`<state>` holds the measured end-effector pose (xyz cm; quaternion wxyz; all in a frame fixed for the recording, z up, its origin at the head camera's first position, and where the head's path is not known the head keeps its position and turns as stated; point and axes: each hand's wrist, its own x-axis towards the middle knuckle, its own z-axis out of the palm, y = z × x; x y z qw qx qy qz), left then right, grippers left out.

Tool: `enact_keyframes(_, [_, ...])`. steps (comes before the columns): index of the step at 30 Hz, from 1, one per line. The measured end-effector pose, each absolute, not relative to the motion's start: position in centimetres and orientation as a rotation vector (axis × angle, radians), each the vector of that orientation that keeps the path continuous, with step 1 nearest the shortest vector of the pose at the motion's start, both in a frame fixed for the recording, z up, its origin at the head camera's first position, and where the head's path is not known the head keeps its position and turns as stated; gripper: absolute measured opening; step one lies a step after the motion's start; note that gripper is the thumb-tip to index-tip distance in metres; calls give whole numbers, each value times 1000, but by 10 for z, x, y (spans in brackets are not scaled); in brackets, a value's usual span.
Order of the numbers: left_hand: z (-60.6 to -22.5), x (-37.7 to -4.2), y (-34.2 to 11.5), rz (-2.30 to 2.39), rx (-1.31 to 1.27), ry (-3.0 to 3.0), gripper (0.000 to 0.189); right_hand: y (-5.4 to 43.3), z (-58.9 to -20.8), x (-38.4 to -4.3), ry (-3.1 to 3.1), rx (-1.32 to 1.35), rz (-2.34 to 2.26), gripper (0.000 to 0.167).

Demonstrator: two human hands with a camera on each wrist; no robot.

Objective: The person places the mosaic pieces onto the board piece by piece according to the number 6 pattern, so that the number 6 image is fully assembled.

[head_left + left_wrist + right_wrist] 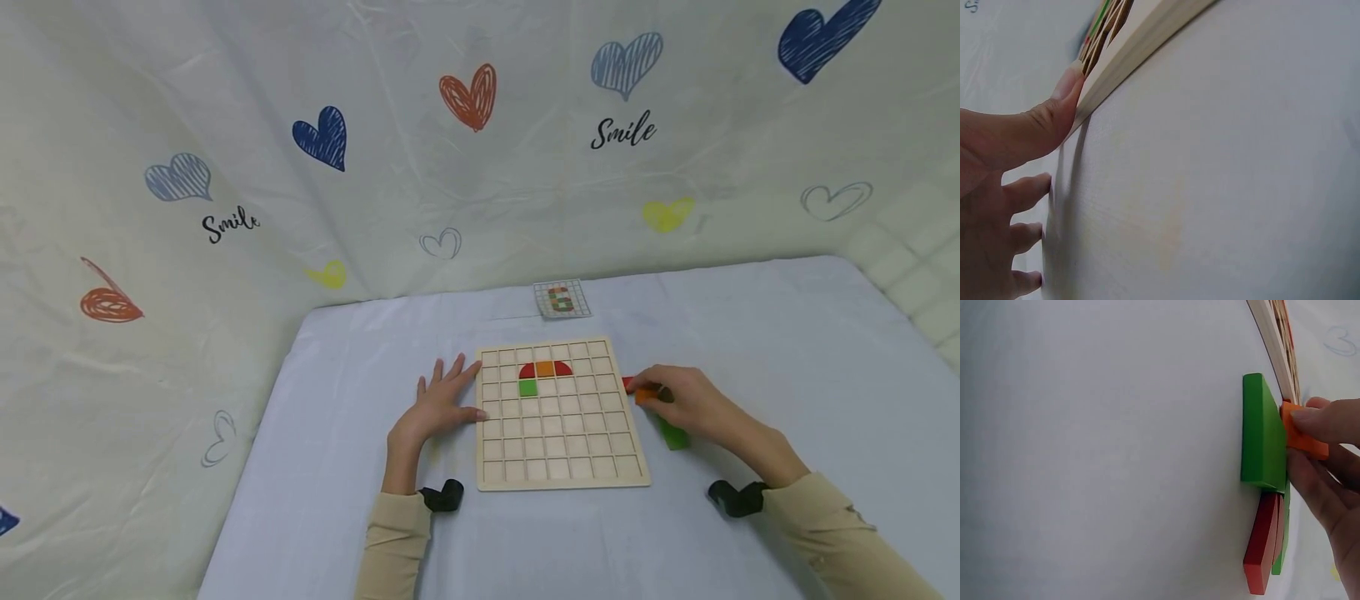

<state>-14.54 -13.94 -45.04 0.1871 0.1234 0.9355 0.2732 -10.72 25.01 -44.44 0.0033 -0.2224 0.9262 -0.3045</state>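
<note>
A wooden grid board [562, 447] lies on the table. In its upper part an orange square [544, 369] sits between two rounded red pieces [527, 372], with a green square [528, 387] below the left one. My left hand [433, 410] is at the board's left edge, fingers spread and thumb touching the rim. Just right of the board, my right hand [692, 402] pinches an orange block [1302, 432] between thumb and fingers. Beside those fingers lie a green block [1263, 434] and a red block [1262, 544], partly hidden by the hand in the head view.
A card [562, 299] with a coloured pattern on a grid lies behind the board. White cloth [315, 500] covers the table, and a curtain printed with hearts [472, 96] hangs at the back. Black wrist devices [738, 498] are worn on both arms.
</note>
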Motion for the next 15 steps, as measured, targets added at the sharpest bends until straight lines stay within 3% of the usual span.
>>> enact_keyframes(15, [-451, -145, -139, 756, 361, 2637, 91, 244, -442, -112, 2826, -557, -1092, 29])
